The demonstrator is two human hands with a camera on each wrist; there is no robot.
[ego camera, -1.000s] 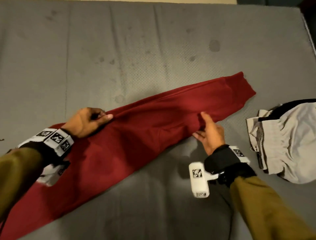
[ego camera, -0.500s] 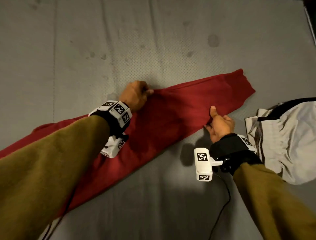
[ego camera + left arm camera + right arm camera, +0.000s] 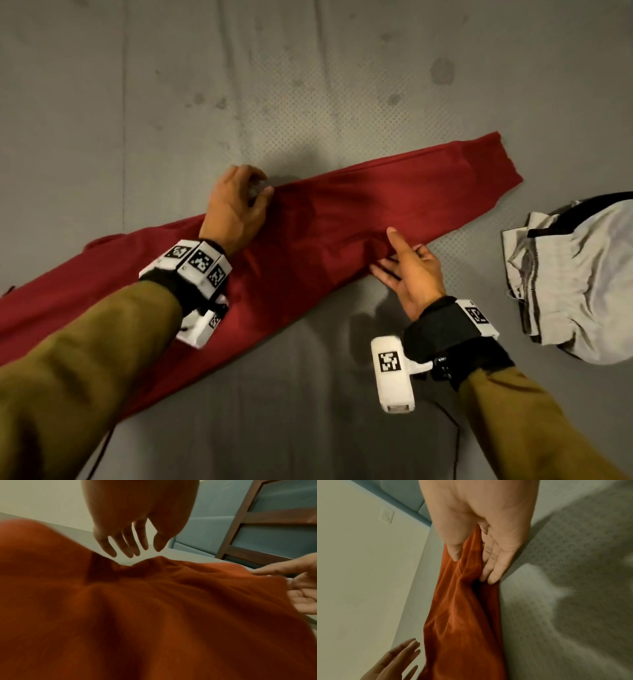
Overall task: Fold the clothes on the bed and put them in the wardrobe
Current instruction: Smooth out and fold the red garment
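Observation:
Dark red trousers (image 3: 342, 219), folded lengthwise, lie slantwise across the grey mattress (image 3: 308, 85). My left hand (image 3: 246, 195) hovers at their far edge near the middle. In the left wrist view its fingers (image 3: 126, 545) hang spread just above the cloth (image 3: 154, 615) and hold nothing. My right hand (image 3: 404, 263) is at the near edge, palm turned up. Its thumb lies on the fabric (image 3: 462, 615) while its straight fingers (image 3: 489, 573) run along and under the bunched edge. The trousers' left end is hidden under my left sleeve.
Crumpled light grey shorts (image 3: 582, 274) with a black waistband lie on the mattress to the right of the trousers. A thin black cable (image 3: 455, 445) runs below my right wrist. A wooden frame (image 3: 240, 520) and blue padded panel stand beyond the bed.
My left hand slid right along the far edge to the middle, then let go and spread its fingers. My right hand stayed at the near edge and uncurled its fingers.

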